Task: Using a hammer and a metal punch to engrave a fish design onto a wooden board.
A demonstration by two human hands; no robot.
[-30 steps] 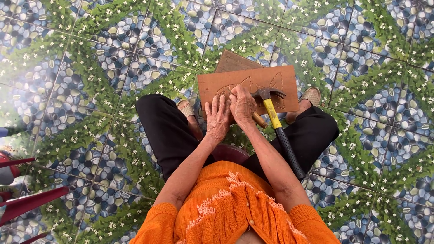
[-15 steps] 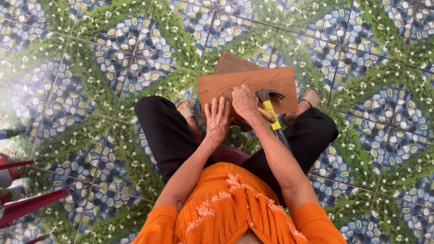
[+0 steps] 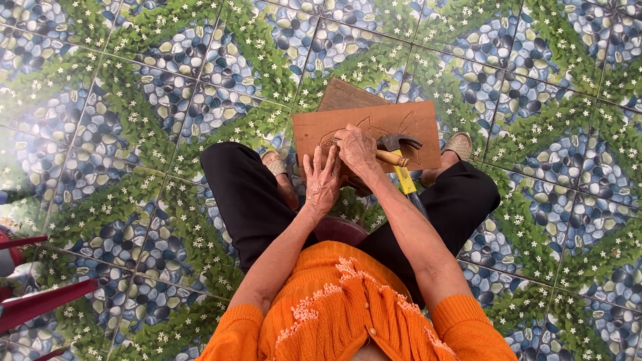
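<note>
Both hands meet over the near edge of a wooden board [image 3: 374, 124] that lies on the tiled floor [image 3: 134, 100] in front of the seated person. Left hand [image 3: 323, 179] rests flat, fingers spread and released, its fingertips on the board's near left part, gripping nothing. Right hand [image 3: 356, 150] is curled just beside it, touching the board where a carved outline shows; it looks closed around something small, but what it pinches is hidden, so I cannot tell. A hammer [image 3: 396, 146] lies across the board just right of the right hand, its dark head far and its wooden handle pointing near; whether the hand grips that handle or only lies against it I cannot tell. A yellow and black tool [image 3: 406, 184] sticks out from under the board's near right edge, between the knees. A second board [image 3: 348, 95] peeks out from behind the first.

As I judge it, the main risk is to the left fingers: they lie close beside the right hand's working point, so a slip of whatever is held there, or a stray hammer blow, could catch them. The board is held down only by light hand pressure, so a hard push could slide it on the smooth tiles and spoil the outline. The hammer could roll off towards the sandalled foot [image 3: 459, 144].
</note>
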